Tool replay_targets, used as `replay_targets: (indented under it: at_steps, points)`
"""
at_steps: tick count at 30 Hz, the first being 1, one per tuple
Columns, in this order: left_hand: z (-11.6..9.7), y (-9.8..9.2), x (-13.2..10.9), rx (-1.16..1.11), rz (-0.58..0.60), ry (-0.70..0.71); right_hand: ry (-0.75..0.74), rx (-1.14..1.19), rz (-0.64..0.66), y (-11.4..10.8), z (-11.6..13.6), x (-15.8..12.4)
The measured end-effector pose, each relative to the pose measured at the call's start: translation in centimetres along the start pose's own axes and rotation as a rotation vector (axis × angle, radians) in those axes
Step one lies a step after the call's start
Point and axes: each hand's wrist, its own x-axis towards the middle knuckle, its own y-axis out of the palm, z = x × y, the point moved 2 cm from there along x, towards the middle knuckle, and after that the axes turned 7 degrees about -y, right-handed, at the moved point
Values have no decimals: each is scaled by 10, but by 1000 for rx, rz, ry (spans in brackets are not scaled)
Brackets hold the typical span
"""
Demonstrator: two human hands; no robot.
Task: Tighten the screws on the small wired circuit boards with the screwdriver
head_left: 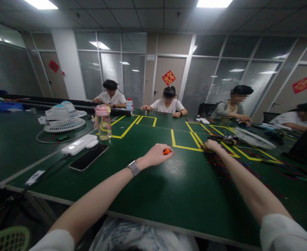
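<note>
A: How does the counter (153,195) look?
B: Smooth, with a soft sheen near centre frame — the yellow tape (187,147) on it looks matt.
A: The orange piece (166,151) at mid-frame?
B: Plastic-looking, too small to judge its finish.
A: Left of centre?
B: A see-through plastic bottle (104,125) and a phone (89,158) with a glossy face — the watch band (135,169) resembles metal mesh.

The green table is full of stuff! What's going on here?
Someone sits at the green table, both arms stretched over it. Their left hand has a small orange thing in its grip. Their right hand is over by a pile of thin wires; it's hard to tell if it's holding any. A black phone and a pink-topped bottle stand off to the left. Other people sit across the table.
</note>
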Motion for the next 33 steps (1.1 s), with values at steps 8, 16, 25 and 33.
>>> replay_targets:
  at_steps: [8,16,25,33]
  points:
    - [1,0,0,6,-4,6,-13,15,37,7,6,11]
    - [0,1,0,23,-9,10,-148,102,-28,10,28,15]
    - [-2,-1,-1,32,14,-8,-210,186,-163,5,43,0]
    - [-3,-1,-1,24,18,-19,47,144,-246,-4,59,-7]
